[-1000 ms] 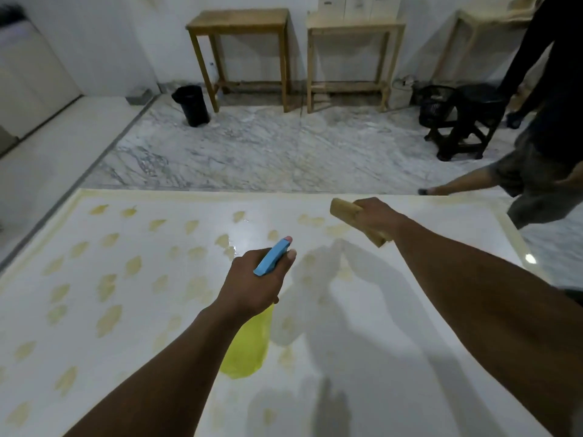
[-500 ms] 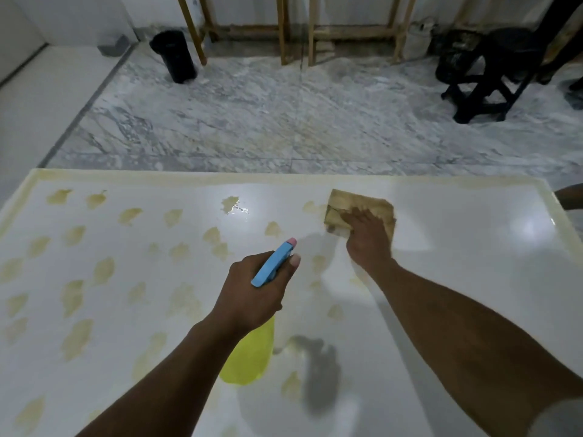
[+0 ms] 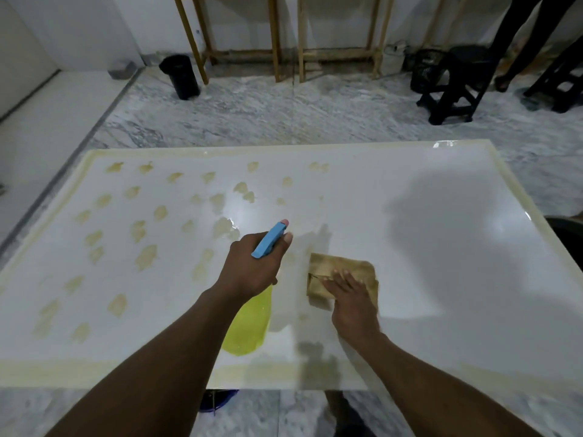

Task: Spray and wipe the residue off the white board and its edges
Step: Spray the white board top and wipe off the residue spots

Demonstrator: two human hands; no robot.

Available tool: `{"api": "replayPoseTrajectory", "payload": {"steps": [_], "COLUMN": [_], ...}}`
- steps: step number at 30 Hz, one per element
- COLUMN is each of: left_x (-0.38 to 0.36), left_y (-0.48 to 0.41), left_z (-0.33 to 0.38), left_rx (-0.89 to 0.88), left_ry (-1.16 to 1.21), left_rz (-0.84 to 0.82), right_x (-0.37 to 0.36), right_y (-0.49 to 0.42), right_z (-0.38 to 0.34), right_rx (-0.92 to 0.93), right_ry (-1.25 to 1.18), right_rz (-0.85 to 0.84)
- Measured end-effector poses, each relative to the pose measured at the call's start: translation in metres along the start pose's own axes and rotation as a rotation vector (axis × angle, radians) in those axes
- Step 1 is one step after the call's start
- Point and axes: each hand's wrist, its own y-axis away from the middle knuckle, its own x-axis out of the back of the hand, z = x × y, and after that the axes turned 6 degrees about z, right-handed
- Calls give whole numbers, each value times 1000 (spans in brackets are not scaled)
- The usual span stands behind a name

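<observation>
Two hands are seen over the board (image 3: 457,253), which fills the middle and lower frame and lies flat above a marble floor (image 3: 284,115). The bottle (image 3: 249,326) is gripped by the left hand (image 3: 252,269) at frame centre. The fingers are curled round its neck, the blue spray head (image 3: 269,239) is pointed toward the upper frame, and the yellow body hangs below the hand, over the near part of the board. The right hand (image 3: 351,307) is laid flat, fingers straight, on a folded tan cloth (image 3: 344,272) just right of the bottle, and the cloth is pressed against the board surface. Many yellowish residue spots (image 3: 146,257) are noted across the left half of the board. The right half is seen glossy and white, crossed by a large shadow. A yellowish band is noted along the edges (image 3: 94,372). A wet patch is seen just above and left of the spray head. In the upper frame, a black bin (image 3: 181,77), wooden table legs (image 3: 275,42) and a black stool (image 3: 454,86) are seen on the floor.
</observation>
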Motion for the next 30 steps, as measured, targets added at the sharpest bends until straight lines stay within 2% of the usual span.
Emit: {"api": "replayPoseTrajectory", "payload": {"steps": [4, 7, 8, 11, 14, 17, 20, 24, 28, 30], "left_x": [25, 42, 47, 57, 60, 57, 53, 49, 43, 38], "left_y": [67, 89, 93, 93, 74, 44, 0, -68, -126, -152], "left_z": [-25, -26, -24, -16, -5, 6, 15, 21, 18, 11], "left_rx": [11, -8, -17, -48, -74, -87, -79, -63, -49, -34], "left_ry": [-7, -23, -20, 11, 20, 24, 40, 30, -15, -30], "left_rz": [18, 28, 30, 49, 54, 43, 35, 32, 23, 24], "right_x": [3, 25, 42, 106, 155, 172, 184, 190, 163, 132], "right_y": [93, 101, 88, 22, -43, -105, -183, -296, -382, -410], "right_z": [-30, -35, -36, -49, -63, -60, -59, -61, -47, -32], "right_rx": [56, -14, -71, -188, -261, -273, -240, -171, -87, -71], "right_ry": [21, 0, -43, -218, -296, -324, -209, -110, -34, -3], "right_rz": [7, -22, -98, -481, -621, -605, -552, -336, -183, -178]}}
